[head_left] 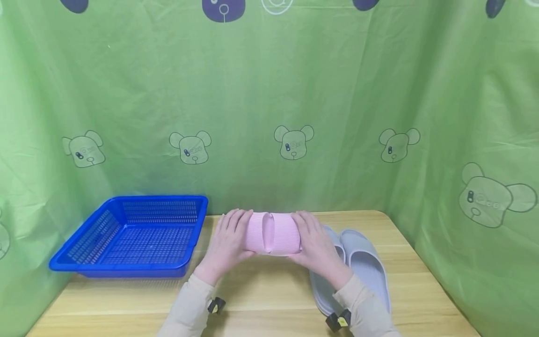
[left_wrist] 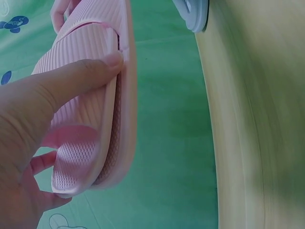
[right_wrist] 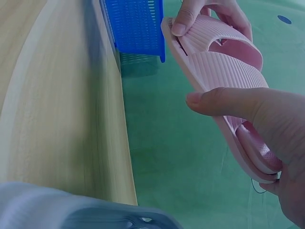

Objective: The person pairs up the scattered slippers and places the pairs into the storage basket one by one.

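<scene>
Both of my hands hold a pair of pink slippers [head_left: 286, 231] up over the middle of the table, one slipper fitted against the other. My left hand [head_left: 227, 238] grips one end, its thumb [left_wrist: 90, 78] pressed along the ribbed strap. At the opposite end my right hand [head_left: 316, 243] grips them too, with its thumb [right_wrist: 224, 101] across the straps. Fingers curl round the far side, partly hidden. In the wrist views the ribbed straps [right_wrist: 226, 71] and the gap between the two soles show.
A blue plastic basket [head_left: 126, 267] with mesh walls stands on the wooden table [head_left: 261, 299] at the left. Light grey slippers [head_left: 368, 271] lie at the right, partly covered by my right hand and sleeve. A green curtain [head_left: 252, 93] with bear prints surrounds the table.
</scene>
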{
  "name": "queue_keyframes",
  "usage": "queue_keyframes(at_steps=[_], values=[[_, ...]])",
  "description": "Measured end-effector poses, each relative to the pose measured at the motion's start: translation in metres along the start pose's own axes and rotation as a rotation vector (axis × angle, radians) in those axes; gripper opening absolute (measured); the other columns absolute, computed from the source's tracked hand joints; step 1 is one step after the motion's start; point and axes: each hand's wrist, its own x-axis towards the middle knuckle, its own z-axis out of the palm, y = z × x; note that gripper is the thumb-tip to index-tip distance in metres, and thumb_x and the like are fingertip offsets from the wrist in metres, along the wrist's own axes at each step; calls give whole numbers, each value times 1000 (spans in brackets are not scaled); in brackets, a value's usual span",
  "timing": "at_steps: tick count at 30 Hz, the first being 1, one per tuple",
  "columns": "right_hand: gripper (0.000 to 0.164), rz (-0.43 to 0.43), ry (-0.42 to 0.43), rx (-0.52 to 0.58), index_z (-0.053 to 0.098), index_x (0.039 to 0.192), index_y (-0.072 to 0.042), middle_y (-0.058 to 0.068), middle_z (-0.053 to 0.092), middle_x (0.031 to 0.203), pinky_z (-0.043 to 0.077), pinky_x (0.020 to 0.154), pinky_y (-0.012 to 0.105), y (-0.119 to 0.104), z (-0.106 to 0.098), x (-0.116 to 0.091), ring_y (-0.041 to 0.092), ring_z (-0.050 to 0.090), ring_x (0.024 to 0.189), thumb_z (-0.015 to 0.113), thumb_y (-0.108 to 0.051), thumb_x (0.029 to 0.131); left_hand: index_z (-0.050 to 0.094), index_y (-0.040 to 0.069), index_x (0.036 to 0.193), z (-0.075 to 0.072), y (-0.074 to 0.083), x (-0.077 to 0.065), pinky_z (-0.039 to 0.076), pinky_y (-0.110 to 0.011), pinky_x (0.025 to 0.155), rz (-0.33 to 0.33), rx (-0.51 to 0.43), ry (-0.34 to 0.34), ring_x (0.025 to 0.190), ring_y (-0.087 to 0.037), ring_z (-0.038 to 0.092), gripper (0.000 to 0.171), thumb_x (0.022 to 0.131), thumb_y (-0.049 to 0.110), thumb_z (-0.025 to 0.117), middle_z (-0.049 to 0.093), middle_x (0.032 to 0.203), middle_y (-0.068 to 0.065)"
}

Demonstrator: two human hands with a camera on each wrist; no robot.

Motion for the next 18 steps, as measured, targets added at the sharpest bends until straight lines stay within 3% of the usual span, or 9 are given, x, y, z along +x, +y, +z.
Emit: queue_keyframes(at_steps=[7, 18], values=[[102, -31, 22, -12, 41, 139, -5, 20, 49, 135, 44, 105, 56, -2, 3, -1, 38, 47, 127, 88, -44, 58, 47, 9, 135, -2, -6, 1, 43, -49, 106, 46, -7, 38, 116, -30, 50, 104, 50, 51, 91, 53, 124, -11], [102, -23, 68, -49, 37, 143, -8, 23, 42, 143, 43, 106, 58, -9, 7, -1, 41, 39, 135, 88, -39, 59, 48, 7, 130, -7, -11, 2, 44, -47, 106, 65, 20, 95, 113, -30, 50, 101, 48, 46, 92, 52, 122, -11]])
